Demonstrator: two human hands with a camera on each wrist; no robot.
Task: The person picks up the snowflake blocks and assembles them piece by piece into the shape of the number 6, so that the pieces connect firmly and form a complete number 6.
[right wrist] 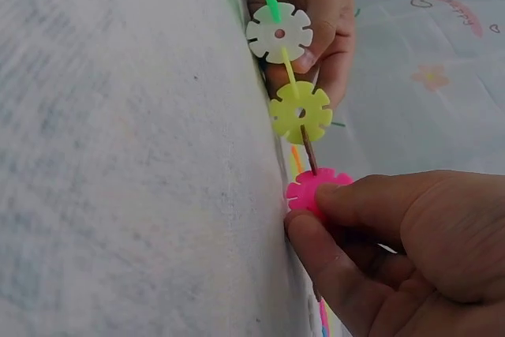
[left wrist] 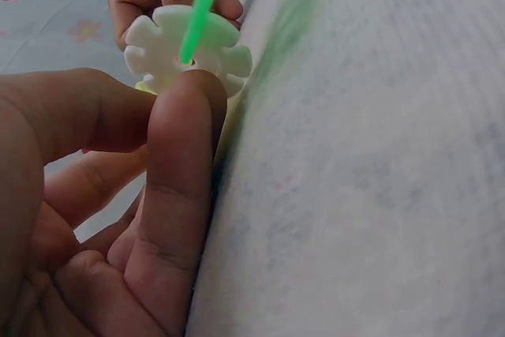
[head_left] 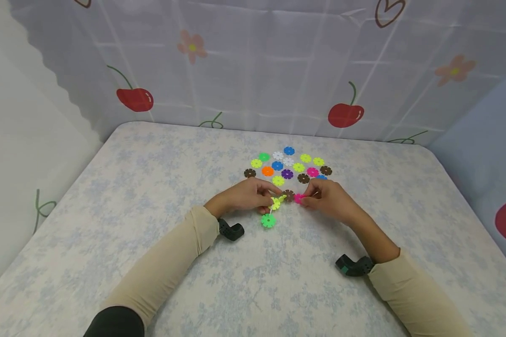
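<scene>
Between the hands runs a chain of notched plastic discs slotted into one another. It goes from a green disc through a white disc, yellow discs and a brown disc to a pink disc. My left hand pinches the chain at the white disc, thumb and fingertip on its lower edge in the left wrist view. At the other end, my right hand pinches the pink disc between thumb and forefinger, with its edge against the brown one.
Loose notched discs in several colours lie just beyond the hands, among them an orange disc, a purple disc and a blue disc. A patterned cloth covers the table. A printed curtain hangs behind its far edge.
</scene>
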